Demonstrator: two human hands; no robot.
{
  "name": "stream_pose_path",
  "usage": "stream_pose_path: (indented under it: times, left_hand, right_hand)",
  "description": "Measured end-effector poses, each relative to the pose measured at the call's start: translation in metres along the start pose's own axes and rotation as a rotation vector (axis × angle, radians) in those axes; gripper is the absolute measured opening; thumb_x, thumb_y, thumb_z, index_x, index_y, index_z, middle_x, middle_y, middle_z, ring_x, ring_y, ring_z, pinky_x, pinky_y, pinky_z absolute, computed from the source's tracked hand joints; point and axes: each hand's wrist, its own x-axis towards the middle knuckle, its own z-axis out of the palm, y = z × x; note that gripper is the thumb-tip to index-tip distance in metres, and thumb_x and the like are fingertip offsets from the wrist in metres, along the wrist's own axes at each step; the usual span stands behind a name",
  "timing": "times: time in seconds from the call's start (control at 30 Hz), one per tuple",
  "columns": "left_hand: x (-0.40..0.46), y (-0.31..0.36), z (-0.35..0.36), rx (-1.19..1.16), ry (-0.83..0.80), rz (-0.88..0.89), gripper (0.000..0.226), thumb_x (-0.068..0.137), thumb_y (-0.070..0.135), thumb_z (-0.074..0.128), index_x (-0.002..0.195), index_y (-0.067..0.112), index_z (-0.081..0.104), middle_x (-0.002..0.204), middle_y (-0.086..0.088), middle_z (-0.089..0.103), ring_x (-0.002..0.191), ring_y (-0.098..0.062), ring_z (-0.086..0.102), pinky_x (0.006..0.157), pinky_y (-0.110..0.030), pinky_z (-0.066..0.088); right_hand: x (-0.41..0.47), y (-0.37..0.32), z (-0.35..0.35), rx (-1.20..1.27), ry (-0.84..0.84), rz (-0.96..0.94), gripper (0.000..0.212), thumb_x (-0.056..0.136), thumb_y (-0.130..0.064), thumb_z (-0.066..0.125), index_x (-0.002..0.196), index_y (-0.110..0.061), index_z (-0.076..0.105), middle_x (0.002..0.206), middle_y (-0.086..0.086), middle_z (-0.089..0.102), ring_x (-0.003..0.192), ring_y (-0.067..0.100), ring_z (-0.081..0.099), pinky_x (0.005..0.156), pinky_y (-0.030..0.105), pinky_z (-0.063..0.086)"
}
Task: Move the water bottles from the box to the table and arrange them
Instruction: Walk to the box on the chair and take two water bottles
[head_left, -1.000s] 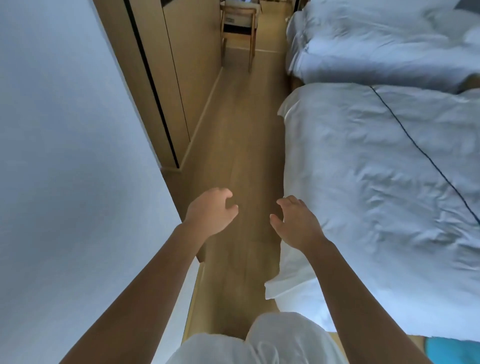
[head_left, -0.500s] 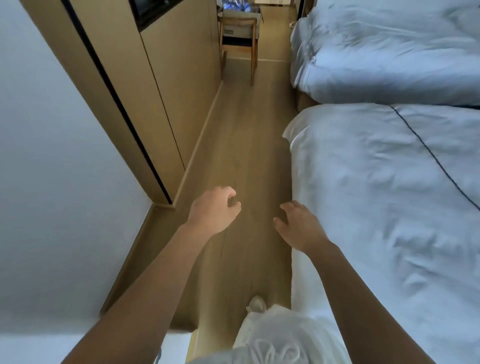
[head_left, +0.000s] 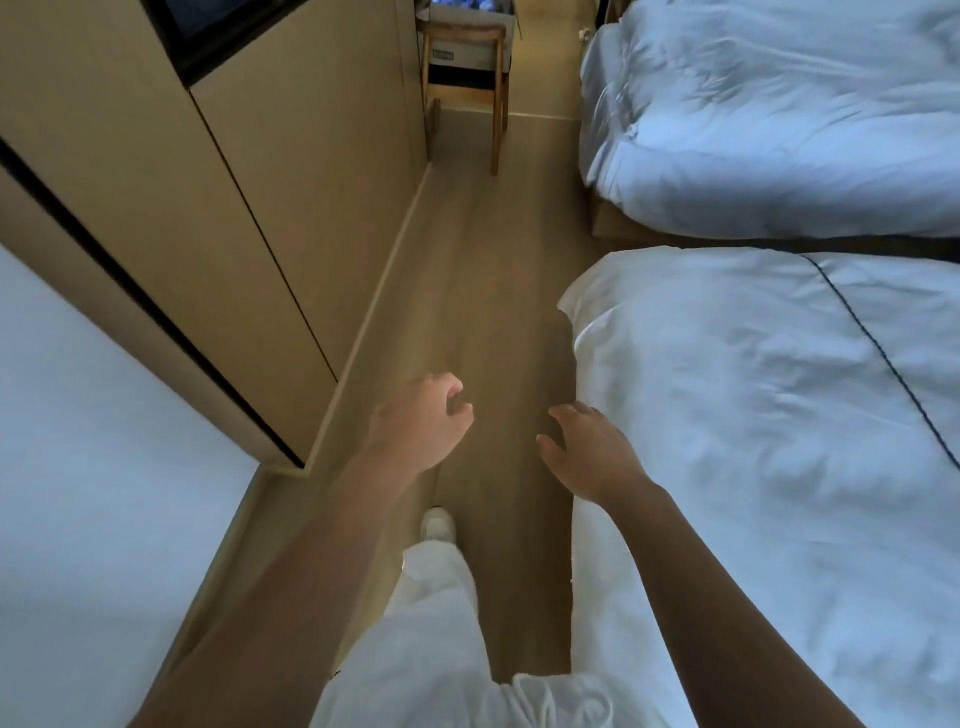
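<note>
Both of my hands hang empty over the wooden floor of a narrow aisle. My left hand (head_left: 423, 423) has loosely curled fingers and holds nothing. My right hand (head_left: 587, 449) is spread and relaxed, close to the corner of the near bed. Far ahead, at the end of the aisle, a cardboard box (head_left: 465, 49) sits on a wooden stool (head_left: 465, 91); something bluish shows at its top edge, too small to identify. No table is in view.
Wooden cabinets (head_left: 291, 171) line the left side of the aisle. Two beds with white covers (head_left: 779, 415) stand on the right. My white-trousered leg and shoe (head_left: 439, 525) step forward on the floor (head_left: 483, 260).
I have walked forward along the aisle; the white wall has slid back on the left and the stool and box are nearer. Both hands stay empty in front of me.
</note>
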Motion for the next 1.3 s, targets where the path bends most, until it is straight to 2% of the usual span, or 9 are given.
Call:
stream_pose_path:
  times: [0.1, 0.27, 0.4, 0.6, 0.73, 1.07, 1.23, 1.3]
  left_hand:
    - [0.064, -0.004, -0.003, -0.017, 0.013, 0.007, 0.036, 0.092, 0.037, 0.052, 0.123, 0.02, 0.058, 0.118, 0.003, 0.063, 0.104, -0.015, 0.058, 0.076, -0.026, 0.041]
    - [0.198, -0.013, -0.023, 0.001, -0.012, 0.03, 0.037, 0.091, 0.037, 0.052, 0.122, 0.018, 0.058, 0.117, 0.001, 0.063, 0.103, -0.018, 0.059, 0.082, -0.029, 0.046]
    - [0.299, -0.015, -0.044, -0.016, -0.045, 0.032, 0.036, 0.091, 0.034, 0.055, 0.121, 0.015, 0.058, 0.118, -0.004, 0.061, 0.105, -0.022, 0.058, 0.089, -0.032, 0.045]
    - [0.409, -0.018, -0.061, 0.032, -0.067, 0.047, 0.034, 0.09, 0.035, 0.056, 0.119, 0.018, 0.059, 0.118, -0.003, 0.061, 0.103, -0.022, 0.059, 0.085, -0.029, 0.044]
    - [0.485, -0.017, -0.068, 0.055, -0.058, 0.067, 0.035, 0.09, 0.035, 0.056, 0.12, 0.017, 0.059, 0.119, -0.003, 0.062, 0.106, -0.022, 0.059, 0.084, -0.028, 0.043]
    - [0.716, 0.034, -0.083, 0.109, -0.011, 0.045, 0.036, 0.09, 0.038, 0.055, 0.121, 0.021, 0.058, 0.12, -0.001, 0.061, 0.106, -0.022, 0.058, 0.083, -0.028, 0.043]
    - [0.82, 0.063, -0.097, 0.094, 0.023, 0.021, 0.036, 0.09, 0.039, 0.054, 0.121, 0.022, 0.058, 0.115, 0.0, 0.063, 0.098, -0.021, 0.06, 0.072, -0.026, 0.04]
    - [0.856, 0.067, -0.096, 0.088, 0.019, 0.006, 0.036, 0.09, 0.039, 0.054, 0.122, 0.023, 0.058, 0.116, 0.001, 0.063, 0.098, -0.02, 0.06, 0.072, -0.025, 0.039]
  right_hand:
    - [0.06, 0.001, -0.012, -0.005, 0.001, 0.018, 0.038, 0.093, -0.034, 0.047, 0.121, -0.009, 0.053, 0.125, 0.005, 0.054, 0.116, 0.022, 0.049, 0.095, 0.032, 0.041]
    - [0.187, -0.012, -0.044, -0.004, 0.02, 0.04, 0.035, 0.092, -0.029, 0.047, 0.119, -0.008, 0.053, 0.121, 0.006, 0.055, 0.113, 0.024, 0.049, 0.093, 0.032, 0.04]
    - [0.28, -0.029, -0.071, 0.011, 0.009, 0.001, 0.034, 0.091, -0.023, 0.044, 0.122, -0.01, 0.05, 0.117, 0.005, 0.058, 0.102, 0.024, 0.055, 0.087, 0.037, 0.049]
    - [0.383, -0.036, -0.096, 0.036, 0.014, 0.047, 0.046, 0.091, -0.029, 0.048, 0.133, -0.013, 0.045, 0.129, 0.007, 0.052, 0.117, 0.023, 0.048, 0.092, 0.033, 0.042]
    - [0.457, -0.032, -0.109, 0.029, 0.012, 0.037, 0.048, 0.093, -0.032, 0.048, 0.135, -0.01, 0.043, 0.135, 0.008, 0.048, 0.123, 0.024, 0.045, 0.101, 0.035, 0.038]
    - [0.686, 0.008, -0.178, 0.019, 0.053, -0.031, 0.048, 0.093, -0.036, 0.047, 0.134, -0.013, 0.044, 0.133, 0.005, 0.049, 0.121, 0.021, 0.046, 0.094, 0.033, 0.042]
    - [0.793, 0.025, -0.231, 0.013, 0.076, -0.052, 0.046, 0.093, -0.036, 0.047, 0.133, -0.013, 0.045, 0.131, 0.005, 0.05, 0.121, 0.021, 0.046, 0.094, 0.033, 0.043]
    - [0.829, 0.028, -0.244, 0.017, 0.068, -0.061, 0.046, 0.093, -0.036, 0.047, 0.133, -0.013, 0.045, 0.132, 0.005, 0.05, 0.122, 0.022, 0.045, 0.094, 0.034, 0.043]
